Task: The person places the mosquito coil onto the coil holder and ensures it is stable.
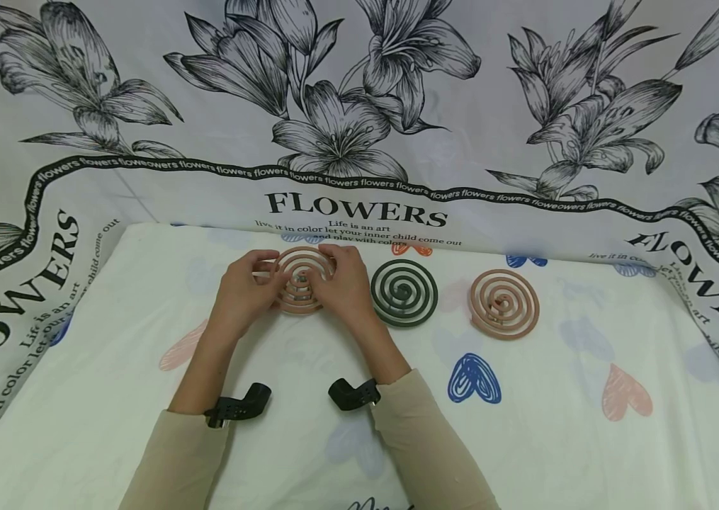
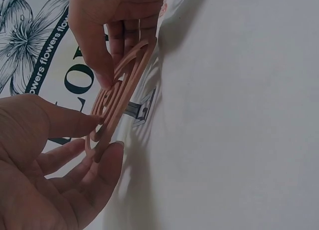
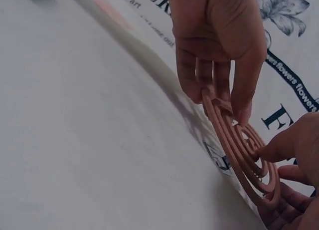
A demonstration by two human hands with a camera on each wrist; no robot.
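A brown mosquito coil (image 1: 299, 310) is held between both hands at the back left of the table. My left hand (image 1: 242, 292) pinches its left side, thumb on the spiral face and fingers behind. On the right side, my right hand (image 1: 348, 283) grips it the same way. The left wrist view shows the coil (image 2: 130, 75) tilted, its rings slightly spread. Behind it is a small grey piece (image 2: 142, 110), which looks like metal. A dark green mosquito coil (image 1: 404, 324) lies just right of my right hand, and another brown mosquito coil (image 1: 504, 334) lies further right.
A white cloth (image 1: 295, 453) printed with hearts covers the table. Behind stands a white backdrop (image 1: 219, 195) printed with black flowers and lettering. Each wrist wears a black camera, the left camera (image 1: 241, 405) and the right camera (image 1: 353, 394).
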